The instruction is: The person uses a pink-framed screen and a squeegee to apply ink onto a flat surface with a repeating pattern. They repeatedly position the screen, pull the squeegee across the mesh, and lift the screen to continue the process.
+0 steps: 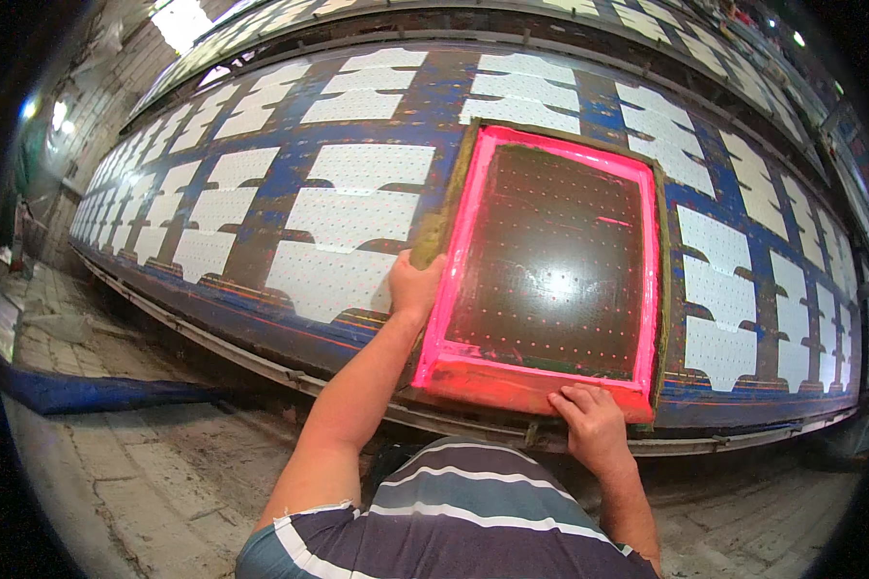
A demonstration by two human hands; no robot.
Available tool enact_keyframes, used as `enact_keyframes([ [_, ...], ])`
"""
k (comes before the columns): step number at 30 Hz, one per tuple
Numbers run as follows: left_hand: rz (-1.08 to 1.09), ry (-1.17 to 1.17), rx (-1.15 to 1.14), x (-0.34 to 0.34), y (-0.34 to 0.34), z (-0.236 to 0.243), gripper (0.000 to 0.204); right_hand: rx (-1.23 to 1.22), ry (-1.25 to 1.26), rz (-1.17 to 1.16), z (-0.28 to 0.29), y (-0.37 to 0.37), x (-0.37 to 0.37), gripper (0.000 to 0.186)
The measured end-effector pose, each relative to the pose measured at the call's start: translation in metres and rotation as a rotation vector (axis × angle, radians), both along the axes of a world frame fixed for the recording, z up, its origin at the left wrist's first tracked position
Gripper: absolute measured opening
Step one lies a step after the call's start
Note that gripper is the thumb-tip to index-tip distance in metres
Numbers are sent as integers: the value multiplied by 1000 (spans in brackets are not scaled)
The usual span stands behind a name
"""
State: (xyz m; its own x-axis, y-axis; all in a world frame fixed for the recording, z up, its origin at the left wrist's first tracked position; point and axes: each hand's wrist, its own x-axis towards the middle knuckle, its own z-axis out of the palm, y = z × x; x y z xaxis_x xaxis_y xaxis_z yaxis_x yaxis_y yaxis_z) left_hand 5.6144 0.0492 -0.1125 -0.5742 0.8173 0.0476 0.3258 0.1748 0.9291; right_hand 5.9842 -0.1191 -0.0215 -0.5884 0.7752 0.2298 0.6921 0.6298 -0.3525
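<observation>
A screen printing frame lies on the long printing table before me, its dark mesh dotted with small pink spots and bordered by bright pink ink. My left hand is closed round the frame's left side, with the fingertips hidden beneath or behind the edge. At the near right corner, my right hand grips the frame's front bar, fingers curled over the top. White cut fabric pieces printed with small dots lie left of the frame, and similar fabric pieces lie to its right.
The blue-stained table runs far to the left and right, carrying rows of fabric pieces. A metal rail follows its near edge. Another table with pieces stands beyond. A blue bundle lies at the left, over a paved floor.
</observation>
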Motion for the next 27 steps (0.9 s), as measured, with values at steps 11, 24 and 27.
enact_keyframes([
  [11,-11,31,68,-4,3,-11,47,-70,-223,-107,12,16,-39,44],
  [24,5,-19,41,-4,2,-13,43,156,-138,-169,-37,37,-49,60],
  [27,2,-6,85,-5,4,-17,42,189,-137,-168,-45,93,-44,62],
])
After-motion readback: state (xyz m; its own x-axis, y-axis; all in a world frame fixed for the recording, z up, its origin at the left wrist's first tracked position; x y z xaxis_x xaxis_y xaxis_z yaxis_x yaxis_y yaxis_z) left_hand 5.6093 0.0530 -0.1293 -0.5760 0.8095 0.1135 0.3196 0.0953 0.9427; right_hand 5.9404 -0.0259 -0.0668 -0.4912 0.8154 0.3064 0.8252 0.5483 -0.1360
